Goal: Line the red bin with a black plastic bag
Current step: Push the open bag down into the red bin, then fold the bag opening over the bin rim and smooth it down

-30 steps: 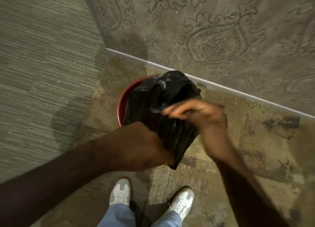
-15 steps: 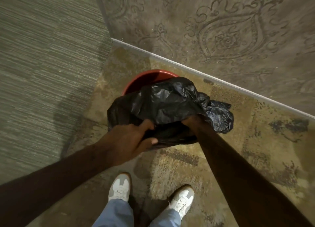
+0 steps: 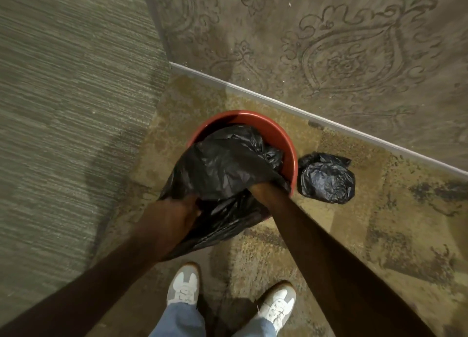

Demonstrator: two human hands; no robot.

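Observation:
The red bin (image 3: 268, 127) stands on the patterned floor close to the wall. A black plastic bag (image 3: 222, 164) lies crumpled across its mouth, part of it pushed inside and part draped over the near rim. My left hand (image 3: 187, 207) is at the near left rim with its fingers tucked into the bag's edge. My right forearm runs into the bag's opening at the near right; my right hand is hidden inside the plastic.
A second crumpled black bag (image 3: 326, 178) lies on the floor just right of the bin. A pale baseboard (image 3: 329, 120) and the patterned wall run behind. Grey carpet (image 3: 63, 108) lies to the left. My white shoes (image 3: 183, 284) stand below.
The bag has gone from bunched in front of the bin to spread over and into its mouth. My right hand has plunged inside it. The second bag now shows on the floor.

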